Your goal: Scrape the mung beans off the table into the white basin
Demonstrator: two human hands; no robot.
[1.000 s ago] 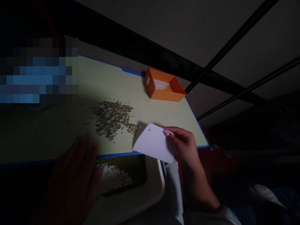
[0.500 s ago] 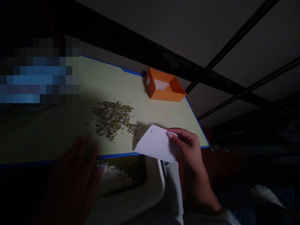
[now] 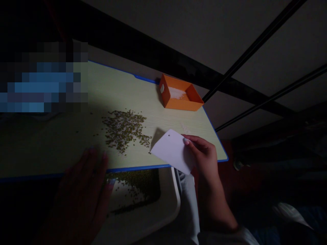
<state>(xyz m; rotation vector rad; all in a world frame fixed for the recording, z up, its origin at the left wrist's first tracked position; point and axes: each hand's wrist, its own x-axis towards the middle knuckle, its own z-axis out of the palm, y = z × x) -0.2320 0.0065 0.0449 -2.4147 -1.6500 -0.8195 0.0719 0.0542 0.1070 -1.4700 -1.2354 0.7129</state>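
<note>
A white flat scraper [image 3: 173, 149] with a small hole in one corner is pinched in my right hand [image 3: 204, 154], low over the table near its front edge. Left of the scraper, a loose patch of small green beans [image 3: 125, 129], mixed with pale grains, lies spread on the table [image 3: 158, 119]. My left hand [image 3: 84, 190], in deep shadow, has its fingers stretched out by the front edge, with nothing seen in it. Below that edge sits a white tub [image 3: 168, 211], partly behind my left hand, with many green beans [image 3: 146, 185] inside.
An orange open box [image 3: 182, 103] holding white grains stands at the table's back right. A few pale grains [image 3: 185, 127] lie in front of it. A blue blurred-out patch [image 3: 43, 81] covers the far left. A shoe [image 3: 240, 164] shows on the floor at right.
My right hand has turned the scraper, and its free left end has shifted slightly right and up, away from the bean patch. My left hand and the beans look the same.
</note>
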